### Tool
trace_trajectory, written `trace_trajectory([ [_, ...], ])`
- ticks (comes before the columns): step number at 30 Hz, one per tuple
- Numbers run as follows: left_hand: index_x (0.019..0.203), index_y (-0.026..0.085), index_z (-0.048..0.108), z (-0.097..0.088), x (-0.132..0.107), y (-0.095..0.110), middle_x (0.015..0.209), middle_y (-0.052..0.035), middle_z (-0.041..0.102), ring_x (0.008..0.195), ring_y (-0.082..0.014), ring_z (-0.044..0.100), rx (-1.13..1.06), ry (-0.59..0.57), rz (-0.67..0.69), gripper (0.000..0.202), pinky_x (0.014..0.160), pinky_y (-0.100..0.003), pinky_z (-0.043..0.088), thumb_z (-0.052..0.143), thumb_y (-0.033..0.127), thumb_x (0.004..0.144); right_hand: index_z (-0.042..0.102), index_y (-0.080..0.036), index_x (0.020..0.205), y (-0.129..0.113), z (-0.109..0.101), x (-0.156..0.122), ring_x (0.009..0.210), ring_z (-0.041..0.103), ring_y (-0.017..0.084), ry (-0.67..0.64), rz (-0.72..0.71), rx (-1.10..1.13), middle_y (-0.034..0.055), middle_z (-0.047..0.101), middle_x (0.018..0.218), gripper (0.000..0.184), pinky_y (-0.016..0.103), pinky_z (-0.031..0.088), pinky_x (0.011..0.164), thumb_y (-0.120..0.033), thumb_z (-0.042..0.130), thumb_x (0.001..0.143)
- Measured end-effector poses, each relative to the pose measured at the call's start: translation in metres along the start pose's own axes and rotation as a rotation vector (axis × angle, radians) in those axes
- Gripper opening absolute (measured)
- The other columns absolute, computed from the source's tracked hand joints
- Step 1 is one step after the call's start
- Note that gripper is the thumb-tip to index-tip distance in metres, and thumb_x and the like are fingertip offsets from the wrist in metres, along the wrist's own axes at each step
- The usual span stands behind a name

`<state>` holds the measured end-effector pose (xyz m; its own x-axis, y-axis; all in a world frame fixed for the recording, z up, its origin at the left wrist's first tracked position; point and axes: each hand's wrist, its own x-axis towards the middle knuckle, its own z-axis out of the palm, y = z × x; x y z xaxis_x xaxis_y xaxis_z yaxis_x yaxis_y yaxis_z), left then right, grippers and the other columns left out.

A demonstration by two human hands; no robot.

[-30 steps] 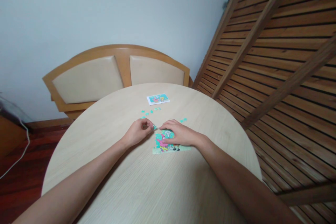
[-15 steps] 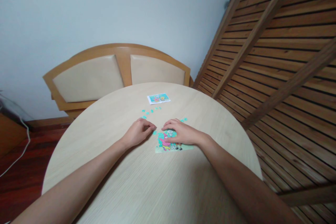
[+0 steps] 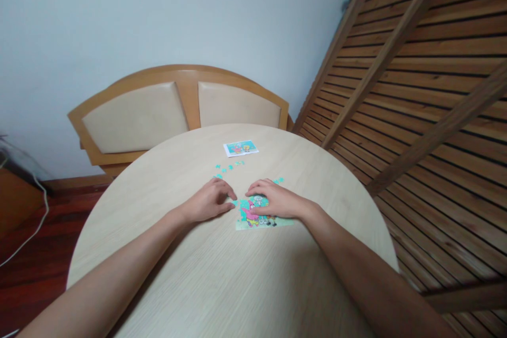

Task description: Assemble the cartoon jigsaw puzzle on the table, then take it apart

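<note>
A small, partly assembled cartoon jigsaw puzzle (image 3: 253,218) in teal and pink lies on the round light-wood table (image 3: 222,274). My right hand (image 3: 273,199) lies flat on the puzzle's upper right part, fingers stretched out over it. My left hand (image 3: 208,202) rests palm down just left of the puzzle, its fingertips touching a teal piece (image 3: 234,203) at the puzzle's top left corner. Several loose teal pieces (image 3: 227,169) lie beyond the hands. A small reference picture card (image 3: 241,148) lies farther back.
A curved wooden bench back with beige cushions (image 3: 178,111) stands behind the table against a pale wall. A slatted wooden frame (image 3: 415,90) leans at the right. Dark red floor and a white cable (image 3: 27,232) show at the left.
My left hand went from pinching a teal piece above the table to lying flat at the puzzle's left corner. My right hand stayed on the puzzle. The view shifted slightly.
</note>
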<state>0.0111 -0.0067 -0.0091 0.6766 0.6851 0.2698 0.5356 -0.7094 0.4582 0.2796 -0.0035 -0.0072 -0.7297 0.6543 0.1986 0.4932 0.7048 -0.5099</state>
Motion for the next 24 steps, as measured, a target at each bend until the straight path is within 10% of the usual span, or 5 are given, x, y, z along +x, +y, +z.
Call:
trace_trajectory([
  [24, 0.099, 0.022, 0.066, -0.0023, 0.0017, 0.0064, 0.100, -0.0065, 0.068, 0.110, -0.0253, 0.057, 0.012, -0.020, 0.075, 0.013, 0.101, -0.043, 0.041, 0.060, 0.032, 0.095, 0.071, -0.022, 0.120, 0.0017, 0.0010, 0.0002, 0.120, 0.055, 0.027, 0.002, -0.011, -0.003, 0.0101, 0.065, 0.122, 0.044, 0.042, 0.042, 0.108, -0.045, 0.076, 0.083],
])
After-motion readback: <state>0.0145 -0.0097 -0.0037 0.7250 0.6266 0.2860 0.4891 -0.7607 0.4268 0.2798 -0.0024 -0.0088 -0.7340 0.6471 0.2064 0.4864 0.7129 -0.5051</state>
